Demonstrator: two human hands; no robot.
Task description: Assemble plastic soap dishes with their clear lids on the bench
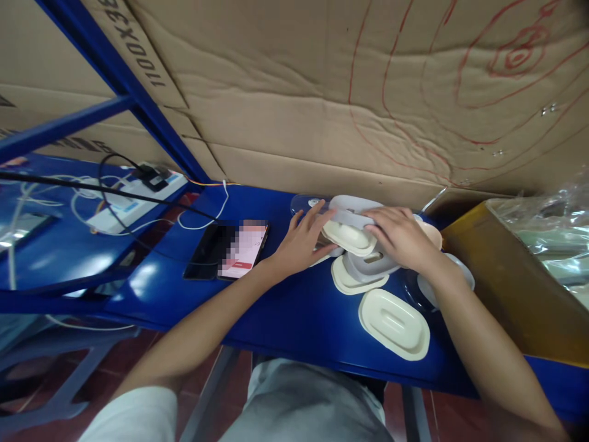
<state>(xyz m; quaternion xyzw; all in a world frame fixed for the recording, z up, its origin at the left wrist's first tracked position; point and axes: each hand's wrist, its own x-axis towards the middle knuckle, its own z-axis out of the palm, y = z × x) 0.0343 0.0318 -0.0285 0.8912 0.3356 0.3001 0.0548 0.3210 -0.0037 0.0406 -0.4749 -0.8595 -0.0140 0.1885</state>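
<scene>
A heap of oval plastic parts lies on the blue table in front of me. My right hand (396, 236) has its fingers closed on the edge of a whitish oval plastic cover (352, 215), which sits tilted on top. My left hand (304, 242) is at the heap's left side, fingers spread, the tips close to that cover; I cannot tell whether they touch it. Below the cover is a cream oval lid (352, 239). A greyish slotted part (368, 267) rests on another cream lid (345, 283). Nearer me, a cream oval lid (394, 325) lies flat by itself.
A phone (243, 248) in a dark folding case lies left of my hands. Further left are a white power strip (138, 202) and tangled cables. A cardboard box (515, 282) with clear plastic wrap (556, 233) stands at right. Cardboard (285, 123) walls the back.
</scene>
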